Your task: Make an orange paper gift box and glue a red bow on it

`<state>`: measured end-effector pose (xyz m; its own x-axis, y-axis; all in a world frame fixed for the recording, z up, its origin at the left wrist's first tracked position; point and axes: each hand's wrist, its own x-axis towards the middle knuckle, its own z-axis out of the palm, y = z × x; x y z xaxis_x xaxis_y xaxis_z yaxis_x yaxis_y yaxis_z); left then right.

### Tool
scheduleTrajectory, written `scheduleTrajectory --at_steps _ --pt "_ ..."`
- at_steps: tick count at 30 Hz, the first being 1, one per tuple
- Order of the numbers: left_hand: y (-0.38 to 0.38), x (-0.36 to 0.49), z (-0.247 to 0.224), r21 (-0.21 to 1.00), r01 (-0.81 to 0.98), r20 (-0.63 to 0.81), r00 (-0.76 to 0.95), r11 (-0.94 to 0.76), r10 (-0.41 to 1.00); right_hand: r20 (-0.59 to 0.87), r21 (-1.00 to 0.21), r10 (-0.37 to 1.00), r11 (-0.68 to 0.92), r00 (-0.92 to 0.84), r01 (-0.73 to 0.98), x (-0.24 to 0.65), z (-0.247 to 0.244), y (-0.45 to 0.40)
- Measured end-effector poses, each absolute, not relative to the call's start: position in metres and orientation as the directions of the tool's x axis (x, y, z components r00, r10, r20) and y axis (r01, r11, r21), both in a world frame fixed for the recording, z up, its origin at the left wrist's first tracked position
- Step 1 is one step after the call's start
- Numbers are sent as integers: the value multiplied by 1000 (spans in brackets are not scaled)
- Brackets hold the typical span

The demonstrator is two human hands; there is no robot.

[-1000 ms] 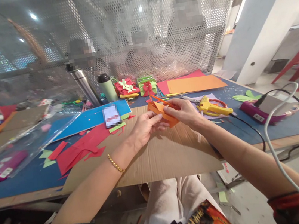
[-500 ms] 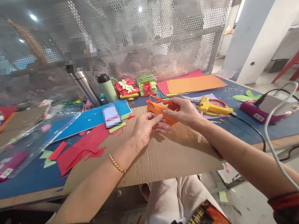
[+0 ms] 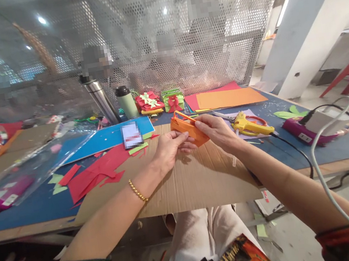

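Note:
Between my hands is a small orange paper bag [image 3: 187, 129] with a thin strip handle, held above a brown cardboard sheet [image 3: 171, 192]. My left hand [image 3: 172, 148] has its fingers closed on the bag's lower left side. My right hand [image 3: 215, 128] pinches its upper right edge near the handle. To the right lie a yellow glue gun [image 3: 246, 124] and red-handled scissors [image 3: 260, 117]. Behind the bag stand a green paper bag with a red bow [image 3: 173, 100] and a red one with pale green bows [image 3: 148, 101].
Red paper scraps [image 3: 95, 174], a phone [image 3: 132, 135] and a blue sheet [image 3: 106, 138] lie left. A steel flask [image 3: 101, 98] and green tumbler [image 3: 127, 102] stand behind. Orange sheets [image 3: 230, 97] lie at the back right. A white cable [image 3: 322, 173] crosses near my right arm.
My right hand's fingers have drawn in to the bag's upper right edge, and more of the bag's orange side shows. My left hand keeps its hold.

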<state>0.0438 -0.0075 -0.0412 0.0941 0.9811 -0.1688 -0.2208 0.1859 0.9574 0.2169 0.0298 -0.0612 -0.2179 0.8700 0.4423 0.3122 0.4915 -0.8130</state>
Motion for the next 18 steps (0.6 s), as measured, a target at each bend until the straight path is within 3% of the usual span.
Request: scheduleTrajectory --at_steps 8,18 --pt "-15 50 -33 968 -205 -142 39 147 989 303 -947 925 318 -228 31 218 -60 31" --pt "-17 54 -34 980 -150 -136 -5 134 991 236 -971 945 237 -227 -23 215 -58 30"
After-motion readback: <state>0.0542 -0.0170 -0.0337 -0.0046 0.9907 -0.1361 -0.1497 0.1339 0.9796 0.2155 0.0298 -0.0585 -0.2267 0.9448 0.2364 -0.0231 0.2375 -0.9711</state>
